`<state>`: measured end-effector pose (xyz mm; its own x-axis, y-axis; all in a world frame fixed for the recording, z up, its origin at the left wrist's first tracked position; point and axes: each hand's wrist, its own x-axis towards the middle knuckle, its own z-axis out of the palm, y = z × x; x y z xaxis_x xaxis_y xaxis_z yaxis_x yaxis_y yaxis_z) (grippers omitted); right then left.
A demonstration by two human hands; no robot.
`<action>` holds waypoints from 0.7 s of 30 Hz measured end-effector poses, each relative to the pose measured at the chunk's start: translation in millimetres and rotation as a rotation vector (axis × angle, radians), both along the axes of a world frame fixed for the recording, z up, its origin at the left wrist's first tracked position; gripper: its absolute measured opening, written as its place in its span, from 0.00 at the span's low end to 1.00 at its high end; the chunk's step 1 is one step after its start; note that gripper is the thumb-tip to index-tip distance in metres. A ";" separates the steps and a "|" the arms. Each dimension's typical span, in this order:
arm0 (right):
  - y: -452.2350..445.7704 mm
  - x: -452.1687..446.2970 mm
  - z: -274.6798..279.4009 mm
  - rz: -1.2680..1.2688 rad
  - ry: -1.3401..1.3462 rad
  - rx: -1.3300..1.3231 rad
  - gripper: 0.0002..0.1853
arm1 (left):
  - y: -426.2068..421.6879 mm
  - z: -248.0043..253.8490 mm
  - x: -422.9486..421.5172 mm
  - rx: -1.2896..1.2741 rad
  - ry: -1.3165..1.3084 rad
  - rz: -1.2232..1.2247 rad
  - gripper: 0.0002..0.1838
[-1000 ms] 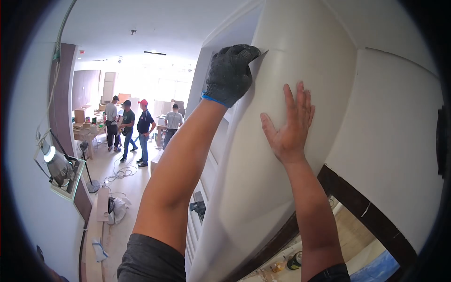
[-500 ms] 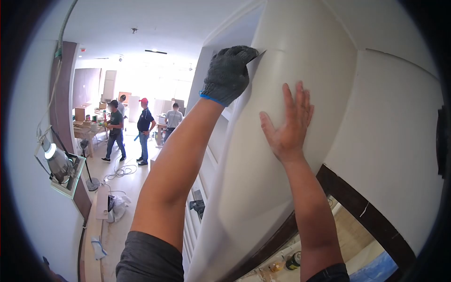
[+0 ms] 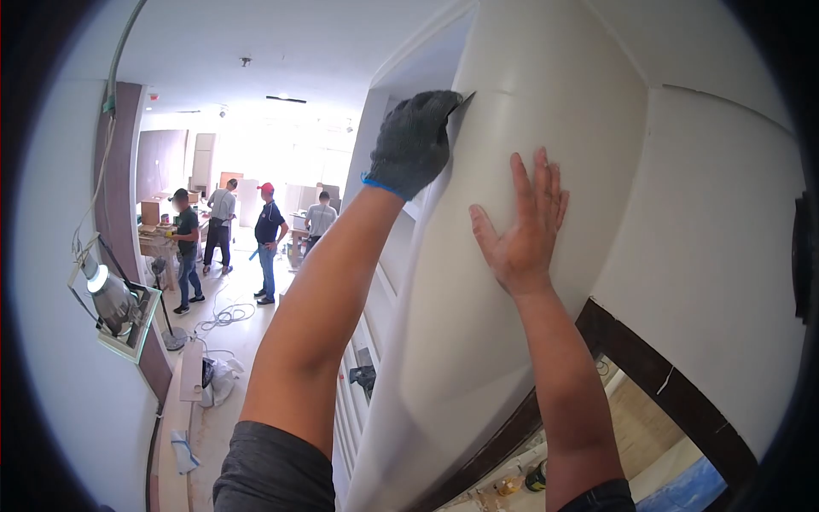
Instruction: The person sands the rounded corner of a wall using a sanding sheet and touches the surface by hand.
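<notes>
My left hand (image 3: 411,147) wears a dark grey knit glove with a blue cuff. Its fingers are closed on a thin blade (image 3: 466,100), whose tip reaches the left edge of a large cream-white sheet (image 3: 478,333); the handle is hidden in the glove. The sheet covers the wall-like surface in front of me and curves at its left edge. My right hand (image 3: 525,243), bare, lies flat on the sheet with fingers spread, lower and to the right of the blade.
White shelving (image 3: 363,333) stands left of the sheet, below my left arm. A dark frame (image 3: 674,375) borders an opening at lower right. A work lamp (image 3: 113,299) hangs at left. Cables (image 3: 226,316) lie on the floor. Several people stand near workbenches (image 3: 158,243) behind.
My gloved hand and the blade have shifted slightly left along the sheet's edge. My right hand stays flat. In the background, one person in a dark shirt has walked left.
</notes>
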<state>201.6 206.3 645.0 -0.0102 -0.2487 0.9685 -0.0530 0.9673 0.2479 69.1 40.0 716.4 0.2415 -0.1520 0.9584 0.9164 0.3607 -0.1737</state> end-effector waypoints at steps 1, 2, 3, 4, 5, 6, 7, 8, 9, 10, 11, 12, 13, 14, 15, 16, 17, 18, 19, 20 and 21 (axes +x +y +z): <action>0.2 -0.3 0.6 0.003 0.003 0.001 0.50 | 0.3 -3.0 1.6 -0.009 -0.035 -0.017 0.19; 0.1 -0.6 0.6 0.006 0.005 0.002 0.50 | 0.5 -5.0 1.0 -0.006 -0.034 -0.003 0.19; -0.4 -0.5 0.1 0.007 0.004 -0.002 0.50 | 0.8 -6.9 0.0 -0.002 -0.033 0.009 0.19; -0.3 -0.6 0.1 0.006 0.003 -0.004 0.50 | 1.6 -7.2 -1.7 0.003 -0.032 0.019 0.19; 0.0 -0.7 -0.1 0.004 -0.001 -0.004 0.50 | 0.7 -3.7 -1.5 0.007 -0.019 0.034 0.19; 0.3 -1.1 -0.4 0.007 0.002 -0.001 0.50 | -0.9 2.0 -2.0 0.012 -0.008 0.048 0.19; 0.6 -1.4 -0.6 0.010 0.005 0.000 0.50 | -2.4 5.7 -1.5 0.018 0.003 0.062 0.19; 1.0 -1.6 -0.6 0.015 0.009 0.001 0.50 | -4.9 5.5 5.1 -0.012 0.021 0.069 0.20; 1.7 -1.7 -1.4 0.018 0.006 0.003 0.50 | -7.0 2.4 13.3 -0.043 0.040 0.076 0.20; 1.7 -2.1 -1.6 0.023 0.009 0.003 0.50 | -8.2 -0.2 21.9 -0.077 0.066 0.086 0.20; 1.4 -2.3 -1.3 0.028 0.012 0.002 0.50 | -6.9 -5.1 30.9 -0.039 0.155 0.181 0.23; 0.7 -2.0 -1.2 0.032 0.008 -0.006 0.50 | -6.6 -4.8 38.0 -0.045 0.155 0.213 0.23; 0.1 -1.5 -1.6 0.034 0.000 -0.014 0.50 | -6.7 -4.0 45.1 -0.050 0.152 0.244 0.24; -0.2 -1.2 -2.1 0.036 -0.009 -0.020 0.50 | -6.8 -2.9 51.3 -0.054 0.148 0.275 0.24; -0.3 -1.2 -2.2 0.036 -0.014 -0.022 0.50 | -5.7 -0.2 53.9 -0.039 0.161 0.286 0.24; -0.5 -1.4 -2.2 0.038 -0.018 -0.025 0.50 | -4.4 4.2 55.4 -0.025 0.175 0.297 0.24; -0.4 -1.2 -2.1 0.040 -0.022 -0.029 0.51 | -3.4 6.9 56.6 -0.011 0.190 0.310 0.25; -0.6 -0.9 -2.1 0.039 -0.019 -0.031 0.51 | -3.7 6.6 58.4 -0.027 0.169 0.313 0.24; -0.6 -0.7 -2.1 0.039 -0.015 -0.033 0.51 | -4.5 5.3 60.7 -0.043 0.149 0.317 0.24; -0.7 -0.5 -2.0 0.039 -0.011 -0.035 0.51 | -4.8 5.3 62.9 -0.059 0.130 0.322 0.24; -1.2 -1.0 -1.7 0.043 -0.008 -0.040 0.51 | -4.6 7.8 63.6 -0.057 0.123 0.318 0.24</action>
